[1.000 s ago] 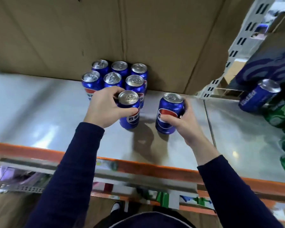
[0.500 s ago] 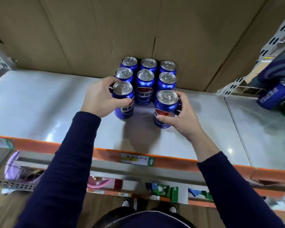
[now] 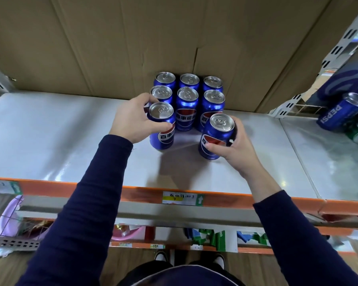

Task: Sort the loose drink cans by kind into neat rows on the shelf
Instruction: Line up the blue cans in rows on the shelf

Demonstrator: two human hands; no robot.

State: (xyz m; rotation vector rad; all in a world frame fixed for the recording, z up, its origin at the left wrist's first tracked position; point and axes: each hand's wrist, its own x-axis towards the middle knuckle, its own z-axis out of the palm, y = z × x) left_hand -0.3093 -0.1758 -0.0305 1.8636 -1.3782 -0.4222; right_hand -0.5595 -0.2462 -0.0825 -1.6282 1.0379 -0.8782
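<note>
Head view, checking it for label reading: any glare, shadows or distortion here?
Head view: soft glare on the shelf at left; dark shadow before the left can and right can; wide-angle lens slants the upright; both labels sharp.

The blue cans (image 3: 187, 108) at and behind the fingers (image 3: 141, 99) are glossy painted metal with bare silvery tops, the shelf (image 3: 50, 131) under the fingers is smooth, pale and sheeny with a scuffed orange front edge (image 3: 70, 187), the cardboard (image 3: 112, 38) beyond them matt, creased brown, the sleeves (image 3: 103, 182) matt dark knit cloth.
</note>
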